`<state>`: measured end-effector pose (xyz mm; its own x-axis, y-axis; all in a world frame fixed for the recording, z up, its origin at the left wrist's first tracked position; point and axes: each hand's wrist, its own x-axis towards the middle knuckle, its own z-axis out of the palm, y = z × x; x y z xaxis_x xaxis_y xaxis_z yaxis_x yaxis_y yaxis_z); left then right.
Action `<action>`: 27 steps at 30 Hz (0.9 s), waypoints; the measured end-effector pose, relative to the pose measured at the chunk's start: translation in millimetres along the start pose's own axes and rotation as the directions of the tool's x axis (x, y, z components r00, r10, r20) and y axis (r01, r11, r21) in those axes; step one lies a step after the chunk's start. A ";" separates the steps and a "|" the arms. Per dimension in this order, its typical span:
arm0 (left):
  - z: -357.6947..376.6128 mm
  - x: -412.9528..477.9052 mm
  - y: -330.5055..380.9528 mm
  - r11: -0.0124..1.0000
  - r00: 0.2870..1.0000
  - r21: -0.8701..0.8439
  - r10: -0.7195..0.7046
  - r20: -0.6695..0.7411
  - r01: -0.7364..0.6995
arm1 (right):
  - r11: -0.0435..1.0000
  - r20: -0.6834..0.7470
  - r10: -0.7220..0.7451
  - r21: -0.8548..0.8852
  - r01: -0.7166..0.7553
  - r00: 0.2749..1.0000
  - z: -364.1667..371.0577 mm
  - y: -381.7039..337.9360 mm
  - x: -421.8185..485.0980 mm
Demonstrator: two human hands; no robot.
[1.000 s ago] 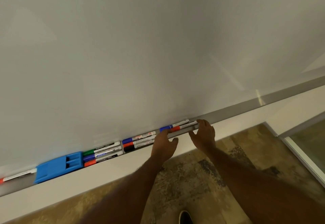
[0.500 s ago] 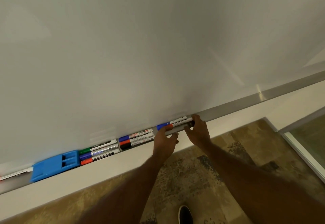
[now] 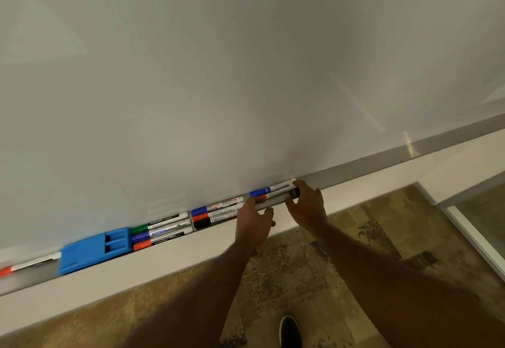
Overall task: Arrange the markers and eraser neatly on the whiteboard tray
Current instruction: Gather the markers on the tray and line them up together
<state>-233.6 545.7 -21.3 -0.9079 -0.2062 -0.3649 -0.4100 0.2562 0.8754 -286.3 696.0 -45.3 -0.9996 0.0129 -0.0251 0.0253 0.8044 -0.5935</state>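
Note:
A grey whiteboard tray (image 3: 382,162) runs from lower left to upper right. On it lie a blue eraser (image 3: 94,250), a trio of green, blue and red markers (image 3: 161,229), a trio of blue, red and black markers (image 3: 216,211), and a right-hand group with a blue-capped marker (image 3: 270,189) over a red-capped one (image 3: 276,195). My left hand (image 3: 254,223) touches the cap end of that group with its fingertips. My right hand (image 3: 307,206) pinches the group's right end, where a black tip shows. A lone red marker (image 3: 27,264) lies far left.
The whiteboard (image 3: 246,74) fills the upper view. Below the tray is a white wall strip (image 3: 136,273), then patterned floor (image 3: 300,260) with my dark shoe (image 3: 290,330). A glass panel frame (image 3: 475,238) stands at the right.
My right hand slid left along the tray and closed on the right ends of the markers. My left hand rose onto their cap ends, so the hands came closer together.

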 end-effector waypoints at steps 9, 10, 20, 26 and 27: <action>-1.4 1.7 5.1 1.000 1.000 0.023 -0.005 0.000 0.005 | 1.000 -0.051 -0.012 -0.001 0.012 0.999 -8.2 -5.8 6.7; -1.7 2.3 6.2 1.000 1.000 0.009 -0.013 0.003 0.013 | 1.000 -0.057 -0.002 0.015 0.003 0.998 -9.7 -7.5 8.4; 1.1 2.8 9.5 0.988 0.997 -0.136 -0.076 0.002 0.075 | 0.986 0.055 0.032 0.165 -0.040 0.998 -12.9 -15.3 11.3; 2.1 1.0 8.3 0.993 0.998 -0.113 -0.046 -0.029 0.043 | 0.987 -0.007 0.044 0.153 -0.043 0.999 -12.9 -14.2 11.4; 2.4 0.3 7.5 0.994 0.999 -0.103 -0.041 -0.034 0.037 | 0.987 -0.017 0.049 0.152 -0.046 0.999 -12.0 -13.1 10.9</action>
<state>-237.1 549.9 -15.6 -0.8868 -0.2489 -0.3894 -0.4324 0.1492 0.8892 -297.7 692.8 -28.2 -0.9972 0.0628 -0.0402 0.0728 0.7034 -0.7070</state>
